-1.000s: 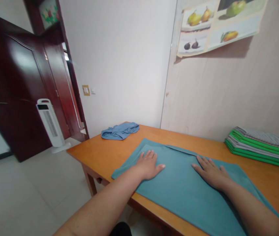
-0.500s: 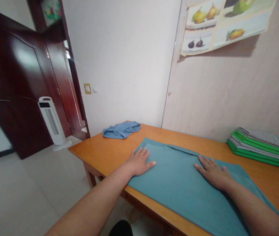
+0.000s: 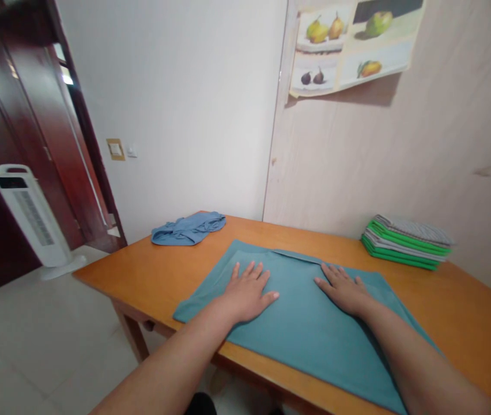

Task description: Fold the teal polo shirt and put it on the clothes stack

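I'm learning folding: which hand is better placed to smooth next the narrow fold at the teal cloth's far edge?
Probably the right hand: its fingers lie by the narrow fold's right end, while the left hand rests on the teal cloth, farther off.

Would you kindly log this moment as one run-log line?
left hand: palm down on teal cloth | right hand: palm down on it | blue cloth: crumpled, back left of table | folded stack: back right

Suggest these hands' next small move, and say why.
Probably use the right hand to smooth the narrow strip near the far side of the teal cloth: it looks slightly lifted, that hand lies beside one end, and the left hand rests flat on the cloth.
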Motion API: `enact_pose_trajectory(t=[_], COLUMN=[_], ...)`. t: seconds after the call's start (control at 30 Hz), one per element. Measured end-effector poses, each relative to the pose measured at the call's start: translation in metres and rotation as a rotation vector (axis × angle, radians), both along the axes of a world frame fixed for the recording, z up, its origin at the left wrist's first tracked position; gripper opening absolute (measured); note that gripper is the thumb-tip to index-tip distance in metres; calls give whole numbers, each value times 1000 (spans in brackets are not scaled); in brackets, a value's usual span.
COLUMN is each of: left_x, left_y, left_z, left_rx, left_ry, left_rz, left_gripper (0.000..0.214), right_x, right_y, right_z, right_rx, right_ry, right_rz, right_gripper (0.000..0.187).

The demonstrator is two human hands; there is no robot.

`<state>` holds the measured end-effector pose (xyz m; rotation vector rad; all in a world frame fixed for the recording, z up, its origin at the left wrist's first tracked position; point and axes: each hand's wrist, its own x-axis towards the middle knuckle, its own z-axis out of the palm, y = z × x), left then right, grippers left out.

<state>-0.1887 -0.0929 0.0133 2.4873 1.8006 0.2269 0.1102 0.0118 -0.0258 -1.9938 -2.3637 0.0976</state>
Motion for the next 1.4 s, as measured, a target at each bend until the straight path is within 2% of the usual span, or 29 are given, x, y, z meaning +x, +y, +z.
enact_pose_trajectory(t=[0.13, 0.3, 0.53, 0.73, 0.93, 1.03, 1.17, 1.33, 1.4], left_x=[-3, -6, -5, -5, -3, -3, -4, -4, -4], left_y=[1, 4, 7, 8, 5, 5, 8, 11, 11], left_z=[-8, -10, -13, -14, -9, -9, -12, -13, -12], left_rx=[-42, -25, -17, -9, -19, -18, -4, 12, 4], left_ry=[-17, -11, 4, 6, 3, -1, 0, 20, 29], left_rz=[41, 62, 72, 69, 74, 75, 64, 64, 70], left_gripper=[82, 81, 80, 81, 80, 80, 80, 80, 80], right_x=[-4, -3, 25, 36, 40, 30, -6, -59, -69], right_y=[-4, -11, -8, 0, -7, -12, -29, -74, -91], right_z=[5, 16, 18, 14, 27, 39, 50, 40, 34], right_rx=[-23, -22, -60, 31, 107, 104, 62, -43, -69], right_ry=[16, 84, 42, 91, 124, 130, 141, 187, 202], right_rz=[-8, -24, -227, -325, -376, -343, -215, 59, 100], right_gripper=[82, 82, 83, 78, 70, 71, 70, 85, 88])
